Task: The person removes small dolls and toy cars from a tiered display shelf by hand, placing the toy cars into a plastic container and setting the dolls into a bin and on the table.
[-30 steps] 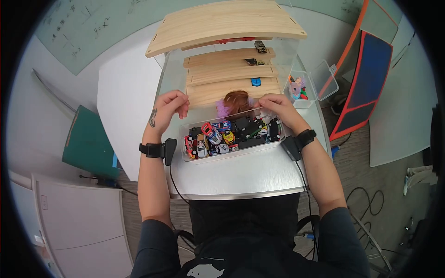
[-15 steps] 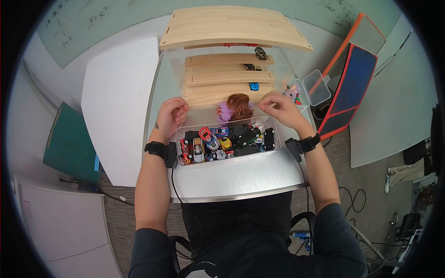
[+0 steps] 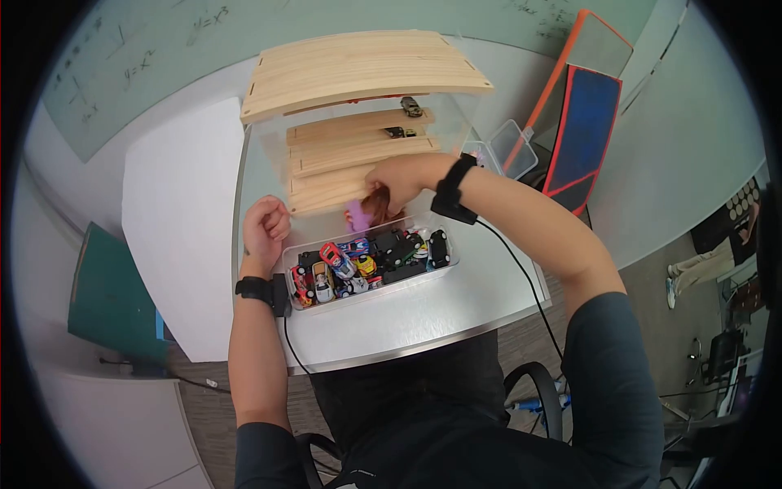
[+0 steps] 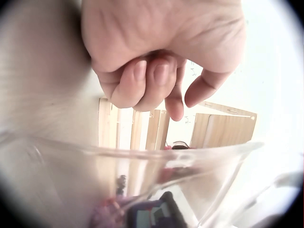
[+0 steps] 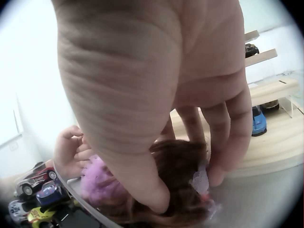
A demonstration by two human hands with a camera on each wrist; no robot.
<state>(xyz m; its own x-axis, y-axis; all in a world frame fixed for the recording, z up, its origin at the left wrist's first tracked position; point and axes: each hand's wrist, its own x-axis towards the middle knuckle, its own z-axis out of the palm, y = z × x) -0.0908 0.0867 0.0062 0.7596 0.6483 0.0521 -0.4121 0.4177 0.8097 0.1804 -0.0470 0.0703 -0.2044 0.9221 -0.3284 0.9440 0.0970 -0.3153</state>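
Behind the bin, my right hand (image 3: 401,181) is over a doll (image 3: 358,215) with brown hair and purple trim. In the right wrist view the thumb presses the brown hair (image 5: 178,166) on one side, with the fingers curled round the other. My left hand (image 3: 265,226) hangs loosely curled and holds nothing, just beyond the bin's left end; the left wrist view shows its bent fingers (image 4: 159,83) above the clear rim (image 4: 118,153). Toy cars (image 3: 366,266) fill the clear plastic bin (image 3: 376,296).
Behind the doll stands a tiered wooden shelf (image 3: 366,72) with clear sides. A dark car (image 3: 410,107) is on an upper tier; a blue car (image 5: 259,121) sits lower. To the right is a small clear box with an open lid (image 3: 515,148).
My right hand has moved left and down onto the doll and curled round its hair. The left hand stays by the bin's left end. The head view has shifted.
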